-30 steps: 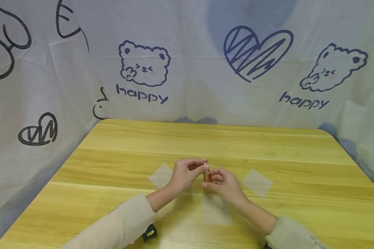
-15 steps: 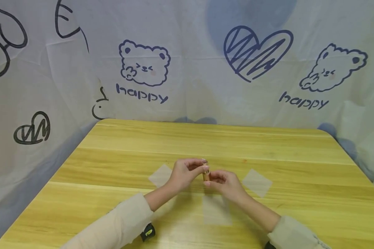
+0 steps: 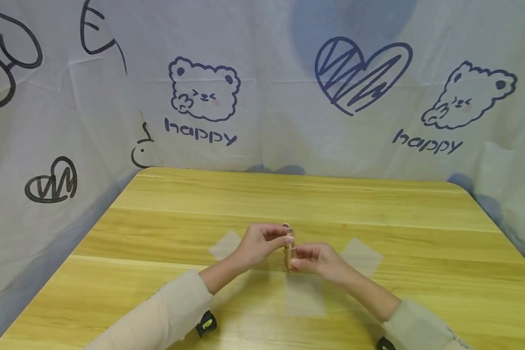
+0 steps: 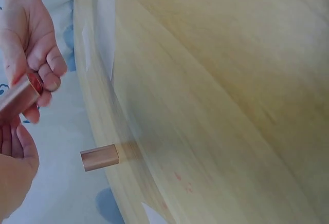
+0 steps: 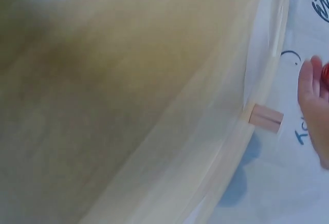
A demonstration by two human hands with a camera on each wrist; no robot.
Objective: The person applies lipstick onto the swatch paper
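Note:
A rose-gold lipstick tube (image 4: 18, 100) is held between my two hands above the table, red showing in its lower end. My left hand (image 3: 260, 244) pinches its upper part. My right hand (image 3: 323, 261) grips it near the lower end with thumb and fingers. A second short rose-gold piece, like the cap (image 4: 100, 157), stands upright on the table beyond the hands, apart from them in both wrist views. In the head view the tube and this piece lie nearly in line, so their border is hard to tell.
The wooden table (image 3: 179, 194) has translucent square patches: one left (image 3: 225, 245), one right (image 3: 362, 256), one in front (image 3: 305, 295). A printed cloth (image 3: 280, 107) hangs behind and at the sides. A black strap (image 3: 206, 324) sits under the left sleeve.
My right hand has shifted slightly down and toward me at the tube's lower end. More rose-gold surface shows below the left fingers. My left hand has hardly moved.

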